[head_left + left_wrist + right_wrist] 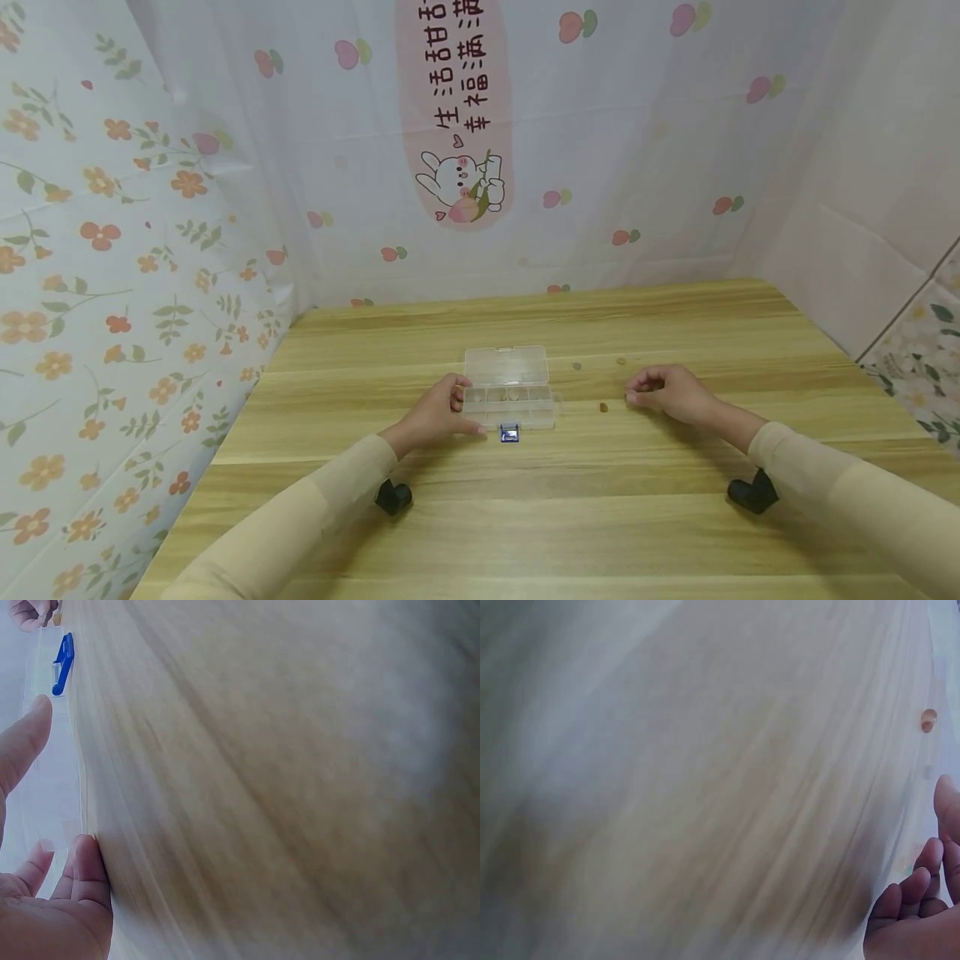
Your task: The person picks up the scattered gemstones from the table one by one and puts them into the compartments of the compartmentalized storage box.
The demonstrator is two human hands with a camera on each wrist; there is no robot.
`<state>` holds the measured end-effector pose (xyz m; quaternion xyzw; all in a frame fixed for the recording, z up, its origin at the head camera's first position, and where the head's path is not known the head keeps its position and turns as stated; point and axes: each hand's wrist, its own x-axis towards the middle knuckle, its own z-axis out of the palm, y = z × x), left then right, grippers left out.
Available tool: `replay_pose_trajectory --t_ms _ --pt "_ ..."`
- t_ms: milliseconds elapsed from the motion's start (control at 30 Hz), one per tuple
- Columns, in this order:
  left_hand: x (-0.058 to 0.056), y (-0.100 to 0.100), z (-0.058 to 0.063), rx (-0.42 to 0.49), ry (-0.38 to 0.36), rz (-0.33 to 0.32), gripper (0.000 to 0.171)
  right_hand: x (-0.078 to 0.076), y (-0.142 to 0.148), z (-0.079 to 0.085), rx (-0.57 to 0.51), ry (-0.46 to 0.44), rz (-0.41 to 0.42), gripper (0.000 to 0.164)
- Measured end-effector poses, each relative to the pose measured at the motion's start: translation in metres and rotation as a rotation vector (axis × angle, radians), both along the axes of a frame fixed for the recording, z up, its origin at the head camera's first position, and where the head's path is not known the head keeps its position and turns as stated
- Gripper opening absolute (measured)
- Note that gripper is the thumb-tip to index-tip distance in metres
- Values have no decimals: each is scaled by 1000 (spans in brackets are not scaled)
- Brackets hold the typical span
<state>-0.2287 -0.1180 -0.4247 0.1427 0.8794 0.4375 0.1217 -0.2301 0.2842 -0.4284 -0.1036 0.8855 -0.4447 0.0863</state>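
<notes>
A clear plastic compartment box [508,412] stands on the table with its lid [506,366] laid back and a blue latch [509,433] at the front. My left hand [450,408] grips the box's left end, thumb along the front, fingers at the far side. A few small pale and brownish pieces [513,395] lie in its middle compartment. To the right of the box, my right hand [675,393] pinches a small dark brownish piece, mostly hidden by the fingertips. An amber-brown stone [603,407] lies on the table just left of these fingertips.
Two more small pieces lie behind, a greyish one [577,366] and a yellowish one [621,361]. The wood-grain table [570,525] ends at a printed curtain [615,150] at the back. Black wrist mounts [393,497] show under both sleeves.
</notes>
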Motion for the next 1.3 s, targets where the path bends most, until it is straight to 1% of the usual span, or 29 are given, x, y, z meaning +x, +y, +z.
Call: replay_pose_trajectory --t_ms 67,133,267,367,600,833,967,1067,1200,1300 --pt "0 0 0 -2 1 -4 73 0 -2 0 0 -1 8 30" --pt "-1 0 0 -4 4 -7 73 -1 -4 0 -5 -9 -4 30" --pt "-1 1 1 0 -2 1 73 -2 -11 2 -15 -6 -4 30" --pt "-1 1 1 9 -9 8 73 -2 -17 6 -35 -9 -8 30" --pt "0 1 1 16 -11 4 73 -1 -31 12 -92 -12 -3 32" --pt "0 1 2 7 -3 6 73 -4 -45 17 -96 -11 -10 32" --pt "0 1 1 8 -3 9 73 -6 -54 18 -128 -21 1 32" --pt "0 1 1 10 -4 10 74 -6 -61 18 -152 -10 12 30" --pt "0 1 1 12 -6 15 73 -7 -71 18 -177 -7 14 28" --pt "1 1 2 14 -11 20 72 -7 -78 18 -196 -23 8 27"
